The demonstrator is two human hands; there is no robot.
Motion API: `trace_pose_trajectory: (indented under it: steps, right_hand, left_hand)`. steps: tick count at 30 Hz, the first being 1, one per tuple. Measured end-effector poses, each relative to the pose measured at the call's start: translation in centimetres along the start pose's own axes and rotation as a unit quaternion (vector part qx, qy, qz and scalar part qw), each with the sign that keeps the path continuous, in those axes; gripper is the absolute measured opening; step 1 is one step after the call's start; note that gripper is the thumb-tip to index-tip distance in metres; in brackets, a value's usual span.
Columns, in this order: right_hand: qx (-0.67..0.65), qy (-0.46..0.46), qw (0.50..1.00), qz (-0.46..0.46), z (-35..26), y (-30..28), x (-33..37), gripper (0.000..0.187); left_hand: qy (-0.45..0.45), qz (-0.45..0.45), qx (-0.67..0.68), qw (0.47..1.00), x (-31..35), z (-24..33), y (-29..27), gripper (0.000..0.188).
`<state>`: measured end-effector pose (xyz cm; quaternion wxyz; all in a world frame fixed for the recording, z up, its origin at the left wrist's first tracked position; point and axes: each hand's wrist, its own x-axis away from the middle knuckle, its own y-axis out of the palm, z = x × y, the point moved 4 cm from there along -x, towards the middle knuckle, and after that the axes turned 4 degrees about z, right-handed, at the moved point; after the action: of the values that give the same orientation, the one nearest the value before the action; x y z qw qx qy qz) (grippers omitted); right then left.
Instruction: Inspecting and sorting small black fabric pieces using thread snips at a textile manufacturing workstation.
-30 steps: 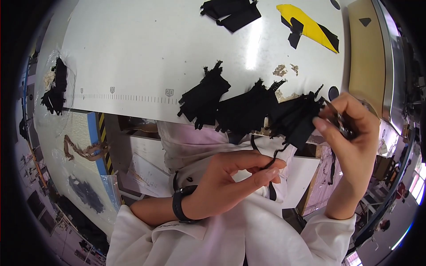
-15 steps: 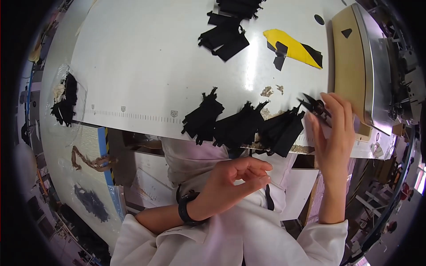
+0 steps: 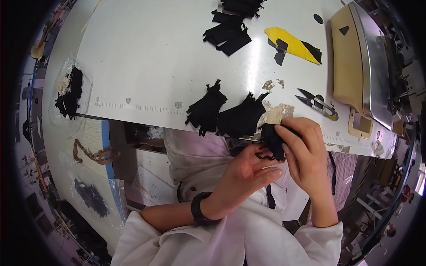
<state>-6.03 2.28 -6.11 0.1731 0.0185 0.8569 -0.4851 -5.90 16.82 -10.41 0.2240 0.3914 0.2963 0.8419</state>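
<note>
A bundle of black fabric pieces point(image 3: 271, 141) is at the table's front edge, pinched under the fingers of my right hand point(image 3: 306, 153). My left hand point(image 3: 246, 173), with a dark band on its wrist, is at the bundle's lower end. Its thumb and fingers are stretched apart, and the fabric partly hides the fingertips. Two more black fabric bundles, one middle point(image 3: 242, 116) and one left point(image 3: 206, 106), lie along the same edge. Thread snips point(image 3: 317, 104) rest on the table beyond my right hand, touched by neither hand.
A beige and silver machine point(image 3: 350, 57) stands at the right. Yellow and black tape point(image 3: 293, 46) sticks to the white table point(image 3: 133, 62). More black fabric pieces point(image 3: 228, 35) lie at the far side. A clear plastic bag point(image 3: 73, 95) with black material is at the left.
My right hand has let go of the snips, moved left and gripped the right-hand fabric bundle, which is now bunched and tilted. My left hand has moved slightly rightward to the bundle, its fingers straightening.
</note>
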Motion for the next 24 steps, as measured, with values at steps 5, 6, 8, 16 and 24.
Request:
trace_pose_trajectory:
  steps: [5, 6, 8, 16, 24]
  right_hand:
    - [-0.027, 0.007, 0.999, 0.019, -0.7, 0.2, 1.9, 0.039]
    - [-0.046, 0.009, 0.999, 0.019, -0.8, 0.1, 2.3, 0.039]
    - [-0.111, 0.077, 0.989, 0.052, -1.6, -0.1, 2.8, 0.039]
    - [-0.242, 0.007, 0.965, 0.097, -6.1, 0.1, 1.0, 0.045]
    - [-0.180, -0.131, 0.972, 0.077, -10.8, 4.7, -12.3, 0.043]
  left_hand:
    - [-0.014, 0.021, -0.028, 0.999, -0.1, -0.5, -0.4, 0.042]
    - [-0.024, 0.030, -0.015, 0.999, 0.0, -0.7, -0.6, 0.039]
    - [0.027, 0.025, -0.044, 0.998, 0.8, -0.4, -0.4, 0.039]
    - [0.185, 0.019, -0.307, 0.933, 5.9, 5.1, -2.3, 0.044]
    - [0.457, 0.168, -0.520, 0.701, 5.2, 17.6, -7.4, 0.031]
